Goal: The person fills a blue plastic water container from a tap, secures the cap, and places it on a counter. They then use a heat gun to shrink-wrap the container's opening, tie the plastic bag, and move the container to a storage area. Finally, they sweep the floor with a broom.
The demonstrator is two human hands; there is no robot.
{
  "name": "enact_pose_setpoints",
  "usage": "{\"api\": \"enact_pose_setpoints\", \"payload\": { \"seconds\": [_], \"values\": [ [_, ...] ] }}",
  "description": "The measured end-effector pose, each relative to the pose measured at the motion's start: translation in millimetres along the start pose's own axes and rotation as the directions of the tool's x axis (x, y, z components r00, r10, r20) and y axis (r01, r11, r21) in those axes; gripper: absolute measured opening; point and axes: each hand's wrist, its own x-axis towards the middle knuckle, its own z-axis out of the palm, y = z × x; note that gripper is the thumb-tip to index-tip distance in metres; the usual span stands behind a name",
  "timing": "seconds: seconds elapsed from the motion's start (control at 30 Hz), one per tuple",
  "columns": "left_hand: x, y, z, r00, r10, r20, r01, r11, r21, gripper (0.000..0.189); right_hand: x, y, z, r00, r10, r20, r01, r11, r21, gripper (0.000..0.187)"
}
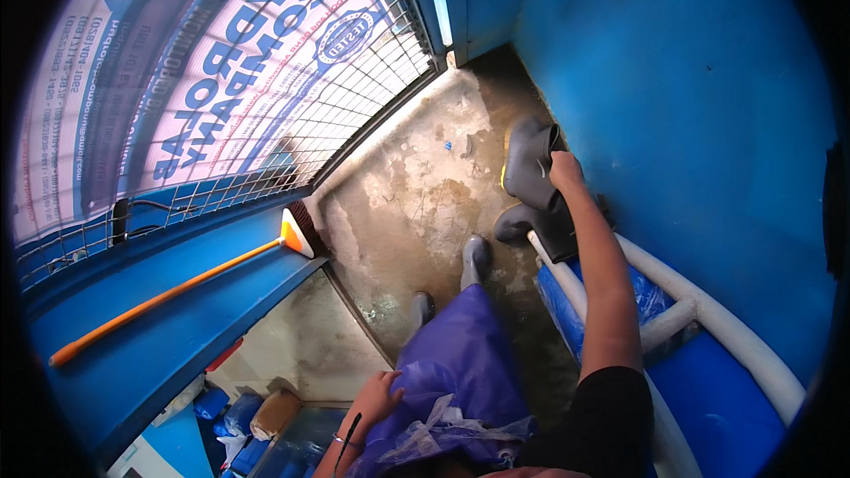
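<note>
My right hand (566, 170) reaches forward, its fingers closed on the top edge of a dark rubber boot (528, 162) with a yellow-edged sole, beside the blue wall. Another dark rubber boot (554, 229) lies just below it, against the end of a white pipe frame. My left hand (383, 395) is low at my waist, fingers apart, by the purple apron (458, 352) that I wear. Clear plastic is tied around the apron's waist. Grey boots (475, 257) on my feet show under its hem.
Wet concrete floor (412, 202) stretches ahead to a wire mesh screen (398, 73) with a printed banner behind it. An orange-handled brush (179, 289) lies on a blue ledge at left. At right, a white pipe frame (730, 338) surrounds blue containers (717, 392). Wrapped bundles (273, 413) sit lower left.
</note>
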Motion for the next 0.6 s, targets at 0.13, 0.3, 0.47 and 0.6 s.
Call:
{"api": "enact_pose_setpoints", "payload": {
  "seconds": [0.13,0.3,0.47,0.6],
  "values": [
    [8,11,-5,0.996,0.078,-0.046,-0.079,0.996,-0.033,0.042,-16,34,-35,0.967,-0.203,0.156,0.225,0.965,-0.137,0.022],
    [8,14,-10,0.998,0.051,-0.030,-0.051,0.998,-0.024,0.041,-49,53,-29,0.925,-0.293,0.241,0.360,0.878,-0.317,0.022],
    [5,6,-12,0.999,-0.001,-0.049,0.000,1.000,-0.012,0.041,-71,71,18,0.923,-0.160,0.351,0.325,0.811,-0.486,0.021],
    [6,4,-9,0.999,-0.011,-0.039,0.011,1.000,0.011,0.040,-86,101,39,0.927,0.174,0.332,0.044,0.830,-0.557,0.024]
  ]
}}
